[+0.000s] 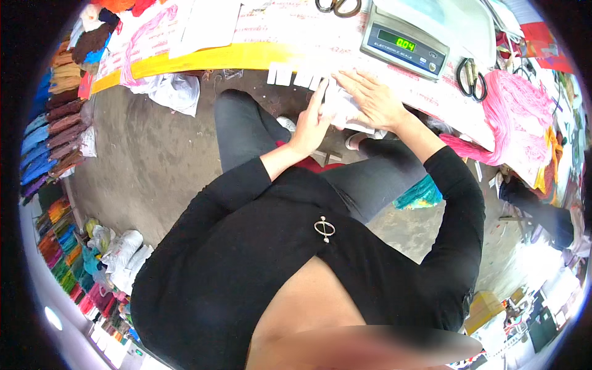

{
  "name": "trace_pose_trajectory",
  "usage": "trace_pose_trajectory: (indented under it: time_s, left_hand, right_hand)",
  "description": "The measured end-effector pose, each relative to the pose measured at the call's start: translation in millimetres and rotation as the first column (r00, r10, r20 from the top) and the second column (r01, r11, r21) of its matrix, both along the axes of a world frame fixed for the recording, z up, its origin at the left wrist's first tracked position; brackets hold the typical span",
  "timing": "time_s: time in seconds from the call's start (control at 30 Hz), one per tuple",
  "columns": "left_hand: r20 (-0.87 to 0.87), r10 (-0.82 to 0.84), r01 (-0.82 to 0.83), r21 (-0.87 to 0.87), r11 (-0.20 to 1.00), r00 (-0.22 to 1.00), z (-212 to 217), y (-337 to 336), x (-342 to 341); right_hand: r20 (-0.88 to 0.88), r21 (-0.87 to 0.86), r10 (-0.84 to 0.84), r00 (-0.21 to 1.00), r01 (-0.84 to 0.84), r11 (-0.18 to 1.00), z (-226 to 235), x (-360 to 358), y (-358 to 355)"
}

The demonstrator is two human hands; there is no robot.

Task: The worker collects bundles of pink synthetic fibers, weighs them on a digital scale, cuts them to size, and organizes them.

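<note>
Bundle, white, at the table! Left hand, half-curled, holds its side; right hand lies nearly flat across it.

table cover across the top was white with red print and a yellow edge, scale at upper right was grey with green digits, yarn at right was pink, held item at upper centre was white

Black-handled scissors lie between a digital scale and pink yarn.
</note>
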State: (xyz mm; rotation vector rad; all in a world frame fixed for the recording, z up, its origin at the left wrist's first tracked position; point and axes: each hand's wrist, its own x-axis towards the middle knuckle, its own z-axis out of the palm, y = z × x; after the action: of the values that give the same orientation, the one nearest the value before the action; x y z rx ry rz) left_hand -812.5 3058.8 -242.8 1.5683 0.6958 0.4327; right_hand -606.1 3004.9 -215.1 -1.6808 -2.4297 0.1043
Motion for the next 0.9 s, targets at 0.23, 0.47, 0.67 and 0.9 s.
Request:
trace_pose_trajectory:
  time_s: [0.23, 0.47, 0.67, 0.9]
  left_hand:
    - [-0.054, -0.101, 0.092, -0.152, 0.984, 0.993, 38.3, -20.5, -59.7]
    - [-0.026, 0.081, -0.075, 0.188, 0.979, 0.996, 62.3, 26.1, -121.6]
    - [0.001, 0.226, -0.164, 0.693, 0.702, 0.974, 100.3, 49.7, -132.4]
    - [0.003, 0.186, -0.122, 0.765, 0.633, 0.982, 103.1, 35.7, -125.1]
  right_hand:
    - [-0.009, 0.018, 0.037, 0.999, -0.037, 0.999, 3.7, -1.7, 0.2]
    - [-0.931, -0.323, -0.335, 0.145, 0.101, 0.941, 20.9, -5.9, 4.9]
    - [-0.896, -0.357, -0.395, 0.203, 0.2, 0.913, 82.5, -104.9, 0.2]
    - [-0.841, -0.391, -0.346, -0.416, 0.025, 0.92, 49.8, -213.5, 31.3]
